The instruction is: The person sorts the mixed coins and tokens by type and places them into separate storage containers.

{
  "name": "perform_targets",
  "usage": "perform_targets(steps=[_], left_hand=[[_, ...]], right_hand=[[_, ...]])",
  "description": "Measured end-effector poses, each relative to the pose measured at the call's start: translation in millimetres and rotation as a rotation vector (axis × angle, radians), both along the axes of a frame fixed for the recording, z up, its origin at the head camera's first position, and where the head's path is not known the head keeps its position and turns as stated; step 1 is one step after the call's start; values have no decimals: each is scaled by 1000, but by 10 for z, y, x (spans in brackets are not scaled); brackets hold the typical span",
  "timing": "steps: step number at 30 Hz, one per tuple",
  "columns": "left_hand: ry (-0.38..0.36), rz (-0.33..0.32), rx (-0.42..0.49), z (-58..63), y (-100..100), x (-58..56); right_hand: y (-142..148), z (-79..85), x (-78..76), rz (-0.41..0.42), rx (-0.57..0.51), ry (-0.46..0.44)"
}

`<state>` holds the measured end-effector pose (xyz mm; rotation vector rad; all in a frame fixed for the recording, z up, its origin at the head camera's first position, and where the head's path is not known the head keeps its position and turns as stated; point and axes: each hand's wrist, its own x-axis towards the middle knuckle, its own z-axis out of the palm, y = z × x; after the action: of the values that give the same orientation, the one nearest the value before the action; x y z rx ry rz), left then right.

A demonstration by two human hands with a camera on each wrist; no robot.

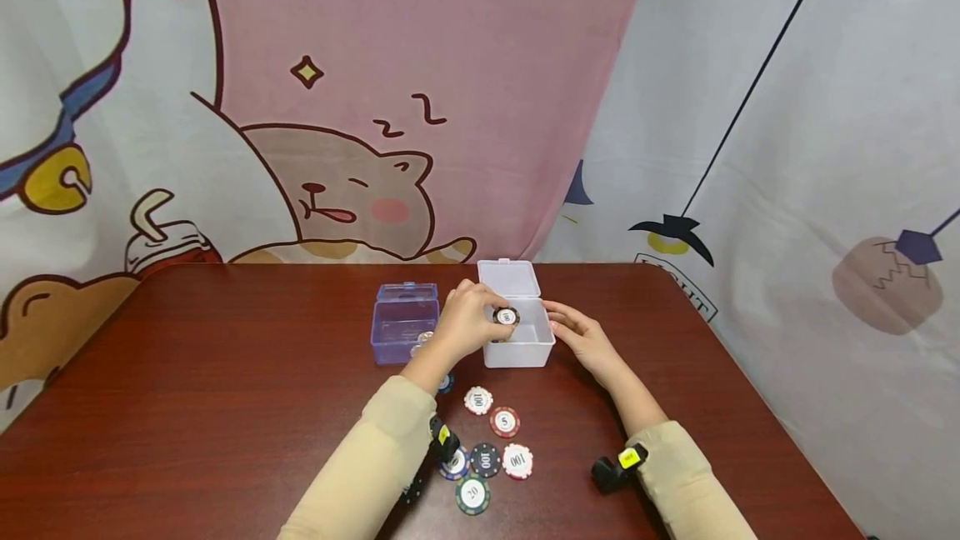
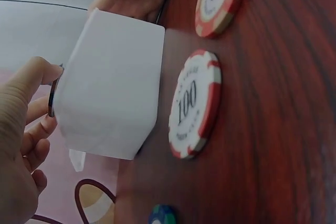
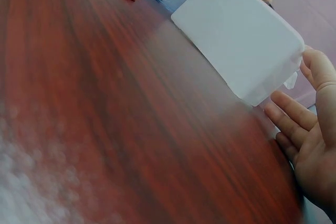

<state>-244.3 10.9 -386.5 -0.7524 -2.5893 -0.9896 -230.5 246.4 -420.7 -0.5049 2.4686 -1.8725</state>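
Your left hand point(image 1: 467, 321) pinches a dark chip point(image 1: 507, 317) over the white box point(image 1: 519, 355), near the table point(image 1: 225, 390)'s far edge; your right hand point(image 1: 588, 346), fingers loosely extended, touches the box's right side, apparently bracing it.

Chip: round, dark edge with tan marks, pale centre bearing dark numerals; chip point(image 1: 506, 317) pinched by the left hand point(image 1: 468, 319).
Chip pose: tilted, face towards the head camera, over the box opening, 9 o'clock side.
White box point(image 1: 517, 356): rectangular, upright on the desk point(image 1: 247, 373), right hand point(image 1: 585, 342) touching its 3 o'clock wall.
Lid point(image 1: 510, 277): hinged at 12 o'clock, thrown open, small tab on top edge.
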Motion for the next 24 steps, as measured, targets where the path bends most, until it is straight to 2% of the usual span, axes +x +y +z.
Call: perform_targets(steps=[5, 12, 18, 24], left_hand=[[-20, 24, -39, -47, 47, -32], [-3, 79, -110, -81, 75, -57], [14, 89, -157, -85, 95, -63], [7, 98, -143, -98, 97, -38]], right_hand=[[9, -7, -4, -2, 4, 5], [9, 0, -7, 4, 6, 7], [5, 10, -4, -1, 7, 1], [-8, 21, 16, 9, -1, -6]])
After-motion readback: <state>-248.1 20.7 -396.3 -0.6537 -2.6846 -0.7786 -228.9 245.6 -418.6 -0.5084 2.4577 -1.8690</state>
